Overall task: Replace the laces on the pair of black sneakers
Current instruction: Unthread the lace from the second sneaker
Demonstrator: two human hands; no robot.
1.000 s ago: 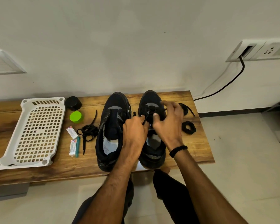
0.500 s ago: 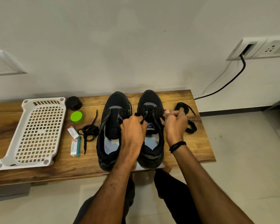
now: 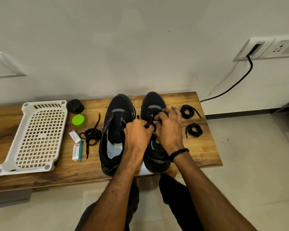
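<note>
Two black sneakers stand side by side on the wooden bench (image 3: 205,152), toes towards the wall. The left sneaker (image 3: 114,130) has no lace and its tongue lies open. Both hands are over the right sneaker (image 3: 154,100). My left hand (image 3: 138,134) is closed on a black lace (image 3: 148,123) at the eyelets. My right hand (image 3: 169,126) pinches the same lace on the other side of the tongue. A loose tangled black lace (image 3: 91,135) lies left of the shoes. Two coiled black laces lie to the right, one far (image 3: 188,111) and one near (image 3: 194,129).
A white perforated plastic tray (image 3: 38,135) lies at the bench's left. Beside it sit a black round lid (image 3: 75,106), a green round container (image 3: 78,120), two small white packets (image 3: 74,136) and a teal stick (image 3: 81,150). A black cable (image 3: 232,87) runs from a wall socket.
My right hand has shifted back over the shoe's tongue and closer to my left hand. The near coiled lace is uncovered again. The shoes have not moved.
</note>
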